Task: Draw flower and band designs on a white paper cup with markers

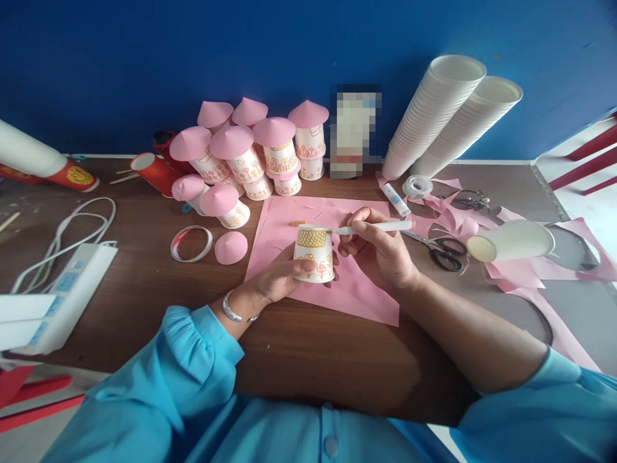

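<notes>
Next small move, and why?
Probably draw the yellow lattice on toward the right side of the paper cup. The lattice seems to stop short of that edge, leaving white beside it; the right hand already has the marker's tip there, while the left hand holds the cup.

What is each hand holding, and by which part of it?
The left hand holds the paper cup by its lower side. The right hand holds the white marker by its barrel, toward the tip.
</notes>
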Demonstrator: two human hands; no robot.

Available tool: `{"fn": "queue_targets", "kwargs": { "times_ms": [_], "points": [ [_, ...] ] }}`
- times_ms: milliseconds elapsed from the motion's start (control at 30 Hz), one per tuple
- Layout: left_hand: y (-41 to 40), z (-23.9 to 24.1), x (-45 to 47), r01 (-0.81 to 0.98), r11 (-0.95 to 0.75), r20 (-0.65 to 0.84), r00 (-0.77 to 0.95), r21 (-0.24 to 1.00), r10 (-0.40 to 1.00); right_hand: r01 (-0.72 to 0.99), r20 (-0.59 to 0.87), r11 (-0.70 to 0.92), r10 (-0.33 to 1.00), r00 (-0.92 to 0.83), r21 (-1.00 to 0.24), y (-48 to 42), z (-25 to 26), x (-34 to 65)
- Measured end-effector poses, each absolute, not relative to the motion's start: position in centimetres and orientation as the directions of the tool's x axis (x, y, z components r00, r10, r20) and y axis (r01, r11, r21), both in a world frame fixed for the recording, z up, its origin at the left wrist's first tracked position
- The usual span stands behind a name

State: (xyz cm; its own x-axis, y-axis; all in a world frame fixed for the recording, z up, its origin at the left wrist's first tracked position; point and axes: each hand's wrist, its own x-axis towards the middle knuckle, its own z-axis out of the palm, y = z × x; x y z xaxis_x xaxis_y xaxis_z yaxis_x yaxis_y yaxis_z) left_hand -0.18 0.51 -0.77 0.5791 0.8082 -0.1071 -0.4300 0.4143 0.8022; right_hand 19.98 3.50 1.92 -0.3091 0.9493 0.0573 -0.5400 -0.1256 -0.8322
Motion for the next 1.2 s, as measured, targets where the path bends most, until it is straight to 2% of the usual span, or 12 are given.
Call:
{"fn": "queue_targets", "kwargs": {
  "times_ms": [1200],
  "points": [
    [0.8,-0.43,-0.09,-0.448,0.4,-0.09,0.569,0.799,0.817,-0.495,0.038,-0.141,0.942,-0.334,-0.858,3.36,1.81,20.06]
  ]
}}
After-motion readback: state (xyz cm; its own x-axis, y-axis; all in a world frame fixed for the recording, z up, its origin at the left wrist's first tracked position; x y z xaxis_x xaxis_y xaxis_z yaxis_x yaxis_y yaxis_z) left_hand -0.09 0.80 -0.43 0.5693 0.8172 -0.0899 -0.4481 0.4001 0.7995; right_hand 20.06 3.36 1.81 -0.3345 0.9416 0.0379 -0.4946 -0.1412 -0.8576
